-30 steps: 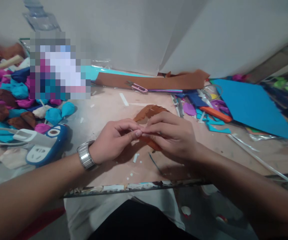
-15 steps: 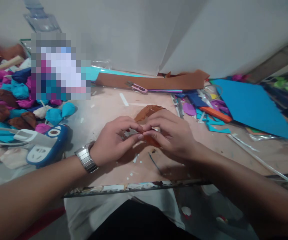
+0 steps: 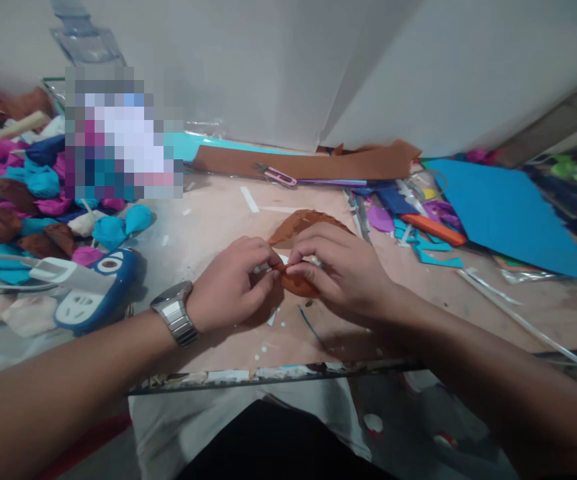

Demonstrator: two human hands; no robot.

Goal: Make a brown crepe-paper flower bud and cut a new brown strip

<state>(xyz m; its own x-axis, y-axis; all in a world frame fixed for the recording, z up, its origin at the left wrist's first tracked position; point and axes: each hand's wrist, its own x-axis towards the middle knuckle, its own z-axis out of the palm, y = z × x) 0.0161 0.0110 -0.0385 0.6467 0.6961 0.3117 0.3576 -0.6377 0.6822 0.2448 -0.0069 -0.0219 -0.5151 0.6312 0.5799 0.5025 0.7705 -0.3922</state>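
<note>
Over the middle of the table, my left hand (image 3: 235, 281) and my right hand (image 3: 351, 270) meet fingertip to fingertip. Both pinch the edge of a small brown piece (image 3: 299, 285), which looks like thin paper or cloth. Part of it bulges out below the fingers of my right hand, and that hand hides the rest. Behind my hands lies a larger brown sheet (image 3: 295, 223) with a ragged, crinkled edge, partly covered by my right hand. Whether the two brown pieces are joined, I cannot tell.
Wrapped blue, pink and brown bundles (image 3: 111, 230) crowd the left, beside a blue-and-white power socket (image 3: 81, 303). Pink thread snips (image 3: 279, 175) rest on a brown strip (image 3: 218, 160) at the back. An orange cutter (image 3: 433, 230) and a blue sheet (image 3: 508, 213) lie right.
The fingertips have shifted slightly along the brown piece, and more of it shows below them. My left wrist has turned a little. Nothing else has moved noticeably.
</note>
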